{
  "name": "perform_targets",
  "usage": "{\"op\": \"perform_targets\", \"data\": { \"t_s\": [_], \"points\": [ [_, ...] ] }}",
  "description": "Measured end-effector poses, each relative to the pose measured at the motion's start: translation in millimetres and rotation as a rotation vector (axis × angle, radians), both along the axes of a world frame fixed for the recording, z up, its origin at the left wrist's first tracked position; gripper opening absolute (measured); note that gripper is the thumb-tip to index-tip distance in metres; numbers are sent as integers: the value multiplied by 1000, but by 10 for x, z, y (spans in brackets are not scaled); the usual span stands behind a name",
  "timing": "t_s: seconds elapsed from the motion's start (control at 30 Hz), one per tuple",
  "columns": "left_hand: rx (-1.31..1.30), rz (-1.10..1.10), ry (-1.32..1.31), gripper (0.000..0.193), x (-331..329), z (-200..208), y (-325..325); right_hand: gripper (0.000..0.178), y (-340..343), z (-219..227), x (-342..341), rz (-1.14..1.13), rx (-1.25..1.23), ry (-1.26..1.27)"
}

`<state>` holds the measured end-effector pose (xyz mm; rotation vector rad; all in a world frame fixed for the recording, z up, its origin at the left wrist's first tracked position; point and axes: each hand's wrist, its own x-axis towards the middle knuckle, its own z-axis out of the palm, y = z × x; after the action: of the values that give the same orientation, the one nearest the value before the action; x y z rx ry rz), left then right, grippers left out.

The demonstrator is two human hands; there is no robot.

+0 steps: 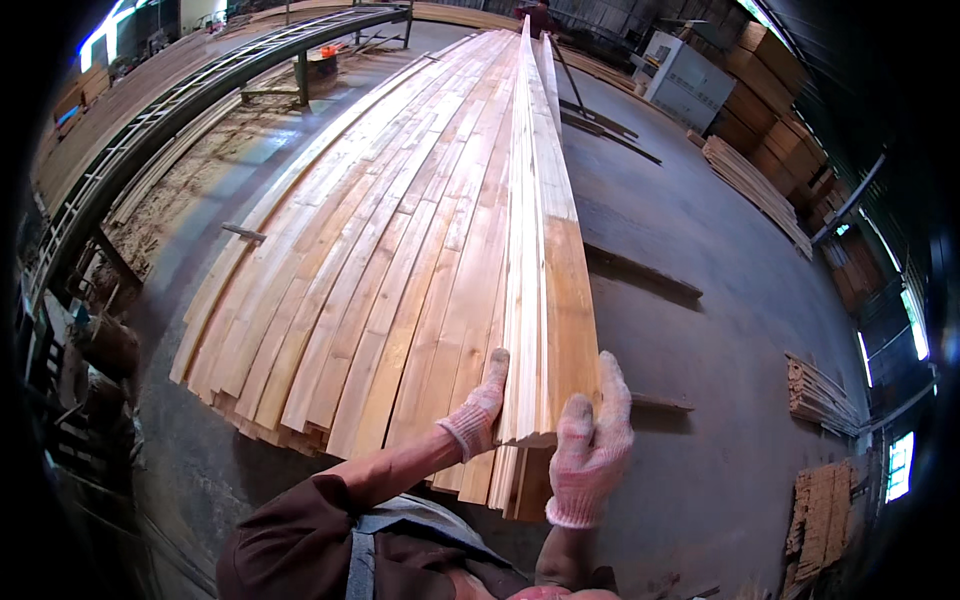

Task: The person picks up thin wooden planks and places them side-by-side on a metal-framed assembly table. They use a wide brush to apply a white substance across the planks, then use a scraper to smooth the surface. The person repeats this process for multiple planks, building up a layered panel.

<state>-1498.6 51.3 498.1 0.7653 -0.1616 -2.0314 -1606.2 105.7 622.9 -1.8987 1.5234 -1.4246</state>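
Several long wooden boards stand on edge as a tight bundle, with a wider brown board face on its right side. My left hand, in a pale pink knit glove, grips this bundle at its near end from the left; some of its fingers are hidden. On the opposite side my right hand, gloved alike, has its fingers stretched along the bundle's right edge and its thumb apart by the near corner. Beneath and to the left spreads a wide stack of flat-laid boards with uneven near ends.
Another person is at the stack's far end. Dark support bars jut out on the right. A metal roller conveyor runs along the left. Farther right are a grey cabinet, stacked timber and a board bundle.
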Motion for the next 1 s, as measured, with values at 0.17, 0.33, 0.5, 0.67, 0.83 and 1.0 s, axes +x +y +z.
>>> {"op": "perform_targets", "data": {
  "t_s": [0.17,0.33,0.5,0.67,0.83,1.0],
  "points": [
    [-54,52,131,86,387,-132,93,51,72,-10,237,66,6,29],
    [-14,98,27,84,955,-96,328,56,196,-45,753,127,-10,92],
    [18,76,-25,85,1654,11,637,65,499,84,1549,106,-110,90],
    [-33,102,-19,89,2392,146,925,55,819,196,2307,63,-121,32],
    [-1,106,-120,95,3052,227,1257,56,1099,89,2955,43,-146,69],
    [25,18,-108,90,3573,-243,1314,58,1353,172,3469,103,-54,53]
  ]
}}
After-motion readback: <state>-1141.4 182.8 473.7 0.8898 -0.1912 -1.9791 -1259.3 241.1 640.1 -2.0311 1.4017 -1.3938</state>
